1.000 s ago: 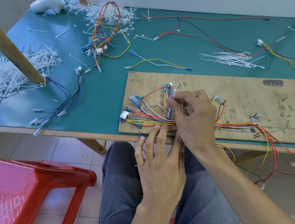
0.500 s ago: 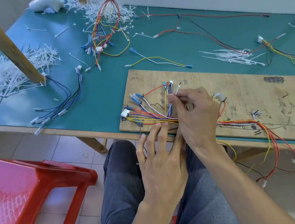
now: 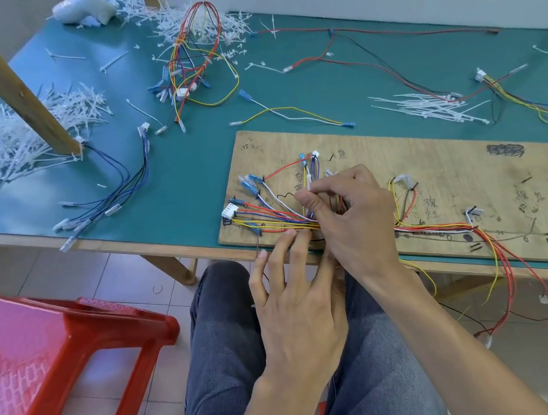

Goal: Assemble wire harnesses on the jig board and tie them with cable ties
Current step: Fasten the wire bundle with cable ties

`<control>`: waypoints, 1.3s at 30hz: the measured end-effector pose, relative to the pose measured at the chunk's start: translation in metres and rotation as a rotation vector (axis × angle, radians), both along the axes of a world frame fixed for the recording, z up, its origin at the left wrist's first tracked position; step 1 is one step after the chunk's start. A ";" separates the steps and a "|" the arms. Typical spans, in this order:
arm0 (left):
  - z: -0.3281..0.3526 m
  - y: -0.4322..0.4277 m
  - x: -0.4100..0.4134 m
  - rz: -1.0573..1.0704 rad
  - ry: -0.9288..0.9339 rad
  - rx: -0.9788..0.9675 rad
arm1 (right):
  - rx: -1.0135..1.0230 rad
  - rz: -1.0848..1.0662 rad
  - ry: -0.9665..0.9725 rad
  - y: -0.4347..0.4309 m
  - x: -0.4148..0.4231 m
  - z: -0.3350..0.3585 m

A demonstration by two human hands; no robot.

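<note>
Quick count, as best I can:

- one wooden board, one green table, one red stool
- two hands: left hand, right hand
- cable ties in three lots: left heap, back heap, tidy bunch. Far too many to count singly, plus one cable tie pinched in the right hand
- one wire set on the board
- five loose wire sets: blue bundle, mixed loop, yellow-white pair, red-black run, yellow-blue bundle
- one white lump, no idea what
</note>
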State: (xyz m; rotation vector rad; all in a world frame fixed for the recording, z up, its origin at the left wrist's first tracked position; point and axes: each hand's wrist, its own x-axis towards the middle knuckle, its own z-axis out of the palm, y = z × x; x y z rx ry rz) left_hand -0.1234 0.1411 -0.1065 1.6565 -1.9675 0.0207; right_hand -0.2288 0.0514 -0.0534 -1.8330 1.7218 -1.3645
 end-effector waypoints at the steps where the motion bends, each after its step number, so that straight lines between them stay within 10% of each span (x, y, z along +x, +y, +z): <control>1: 0.002 0.000 0.001 0.001 -0.003 0.009 | -0.023 0.008 0.007 0.000 -0.001 0.000; 19: 0.008 0.003 0.004 -0.030 0.038 0.047 | 0.002 -0.005 0.024 0.001 0.000 0.001; 39: 0.075 -0.066 0.083 -0.550 0.044 0.091 | -0.007 -0.018 0.157 -0.006 -0.002 -0.002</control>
